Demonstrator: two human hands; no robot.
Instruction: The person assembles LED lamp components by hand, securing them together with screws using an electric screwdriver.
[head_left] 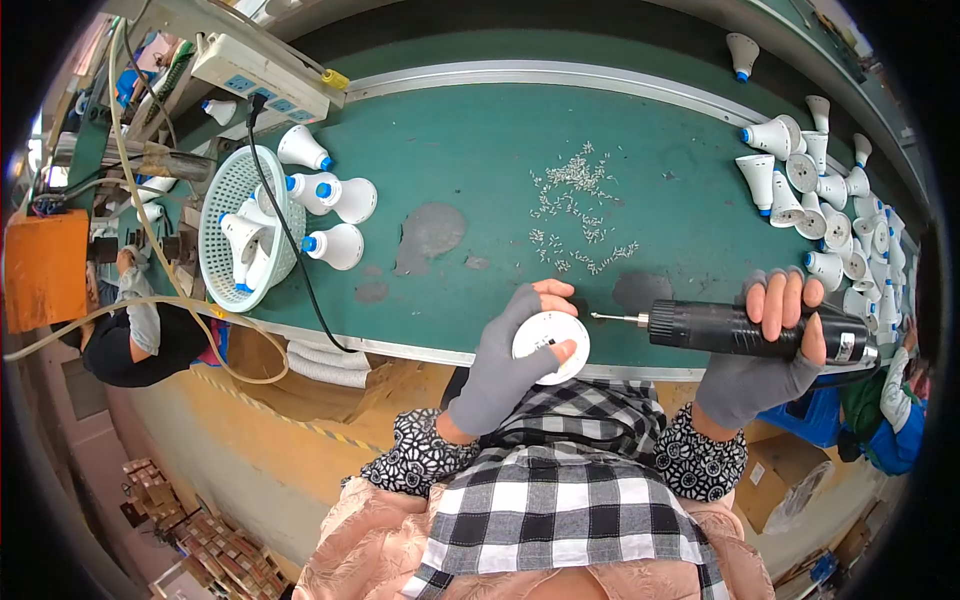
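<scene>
My left hand [492, 362], in a grey fingerless glove, grips a white LED bulb [538, 332] with its round flat face turned up. The thumb presses on that face, and the rest of the bulb is hidden under the hand. My right hand [765, 365], gloved the same way, wraps round a black electric screwdriver [700, 327]. Its bit [617, 318] points left toward the bulb, a short gap apart from it. Beyond both hands, many small screws [580, 178] lie scattered on the green bench top [480, 130].
A pale green basket [218, 285] with white bulbs stands at the left, more bulbs [340, 245] beside it. A black cable [275, 190] runs from a power strip [250, 75] across the bench. Many bulbs [835, 225] crowd the right. Another person's arm [140, 310] shows at far left.
</scene>
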